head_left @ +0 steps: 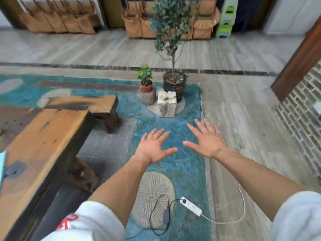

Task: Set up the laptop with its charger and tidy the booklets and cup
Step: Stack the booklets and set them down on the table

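Observation:
My left hand (153,147) and my right hand (207,140) are both stretched out in front of me over the blue rug, fingers spread, holding nothing. On the rug below my arms lies the black charger brick (166,215) with its dark cable looped around it. Its plug sits in a white power strip (191,206), whose pale cord runs off to the right. A wooden table (40,150) fills the left side. A light blue edge, perhaps a booklet (2,169), shows at the far left on the table. No laptop or cup is in view.
A low wooden bench (97,105) stands beyond the table. Ahead on the rug are a small red-potted plant (146,80), a tall potted tree (174,84) and a pale stone block (167,105). A brick-patterned wall (302,122) is at right.

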